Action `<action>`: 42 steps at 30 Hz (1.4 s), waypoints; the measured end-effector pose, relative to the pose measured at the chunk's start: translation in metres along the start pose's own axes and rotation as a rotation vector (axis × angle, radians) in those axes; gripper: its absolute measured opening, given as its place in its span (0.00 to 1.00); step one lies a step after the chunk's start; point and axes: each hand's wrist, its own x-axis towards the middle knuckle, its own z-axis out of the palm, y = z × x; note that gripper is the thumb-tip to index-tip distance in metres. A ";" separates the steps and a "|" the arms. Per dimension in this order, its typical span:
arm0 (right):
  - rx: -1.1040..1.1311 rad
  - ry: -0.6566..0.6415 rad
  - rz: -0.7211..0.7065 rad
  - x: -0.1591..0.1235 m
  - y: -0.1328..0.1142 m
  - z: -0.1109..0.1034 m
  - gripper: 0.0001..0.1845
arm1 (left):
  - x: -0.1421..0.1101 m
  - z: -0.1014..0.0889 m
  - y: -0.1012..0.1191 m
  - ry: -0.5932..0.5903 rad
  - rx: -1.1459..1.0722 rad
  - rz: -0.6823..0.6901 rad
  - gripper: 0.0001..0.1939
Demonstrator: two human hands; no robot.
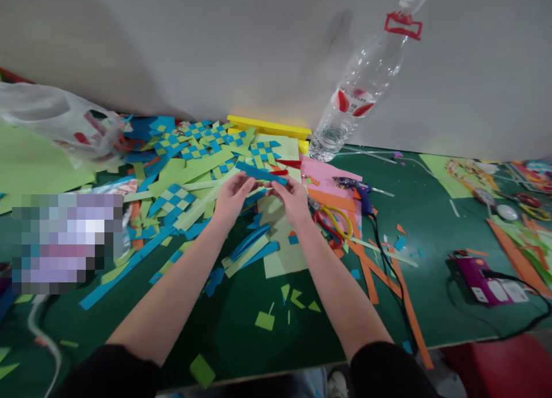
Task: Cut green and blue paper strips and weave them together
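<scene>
A blue paper strip is held up over the table between both hands. My left hand is closed on its near edge, thumb on top. My right hand pinches the strip near its right end. Below the hands lie more loose blue strips and a pale green sheet. Left of my left hand is a woven blue and green checkered paper piece. Beside my right hand are scissors with yellow and red handles. The undersides of the fingers are partly hidden.
A tall plastic bottle stands against the grey wall. To the right are a glue gun with a black cable and a purple power box. A plastic bag lies at back left. Orange strips reach the table's front edge.
</scene>
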 end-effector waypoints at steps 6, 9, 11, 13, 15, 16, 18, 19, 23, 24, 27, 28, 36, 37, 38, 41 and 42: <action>-0.047 -0.026 -0.007 -0.012 0.002 -0.001 0.12 | -0.015 0.003 0.006 -0.152 0.205 -0.007 0.22; -0.133 -0.049 0.056 -0.016 -0.002 0.002 0.11 | -0.018 0.000 0.010 -0.140 0.240 -0.009 0.21; -0.154 -0.085 0.084 -0.019 -0.005 0.003 0.10 | -0.018 -0.003 0.010 -0.073 0.317 0.003 0.16; -0.163 -0.081 0.096 -0.021 -0.007 0.005 0.09 | -0.018 -0.006 0.009 -0.016 0.400 0.008 0.13; -0.214 -0.055 0.079 -0.024 -0.008 0.006 0.08 | -0.018 -0.007 0.009 0.012 0.463 -0.002 0.12; -0.251 -0.043 0.066 -0.026 -0.008 0.006 0.09 | -0.018 -0.007 0.009 0.017 0.481 -0.013 0.11; -0.309 -0.033 0.049 -0.029 -0.008 0.006 0.11 | -0.018 -0.006 0.010 0.028 0.478 -0.040 0.10; -0.317 -0.035 0.048 -0.029 -0.008 0.006 0.12 | -0.019 -0.005 0.011 0.030 0.460 -0.055 0.09; -0.339 0.006 0.044 -0.030 -0.011 0.004 0.10 | -0.020 -0.005 0.014 -0.041 0.434 -0.077 0.08; -0.366 0.034 0.040 -0.029 -0.012 0.003 0.09 | -0.020 -0.005 0.014 -0.064 0.446 -0.066 0.09; -0.440 0.097 0.036 -0.028 -0.014 0.001 0.08 | -0.021 -0.007 0.014 -0.075 0.496 -0.043 0.10; -0.444 0.104 0.036 -0.027 -0.014 0.001 0.08 | -0.022 -0.007 0.014 -0.054 0.500 -0.053 0.10; -0.398 0.086 0.086 -0.026 -0.015 -0.001 0.06 | -0.017 -0.012 0.011 0.057 0.436 -0.150 0.13; -0.429 0.085 0.081 -0.026 -0.015 -0.001 0.06 | -0.017 -0.013 0.011 0.054 0.445 -0.158 0.13; -0.471 0.086 0.072 -0.026 -0.015 -0.002 0.06 | -0.016 -0.013 0.012 0.052 0.455 -0.165 0.13; -0.608 0.110 0.044 -0.024 -0.015 -0.005 0.07 | -0.015 -0.013 0.014 0.055 0.503 -0.182 0.11; -0.628 0.120 0.042 -0.024 -0.015 -0.006 0.07 | -0.015 -0.013 0.014 0.056 0.517 -0.188 0.11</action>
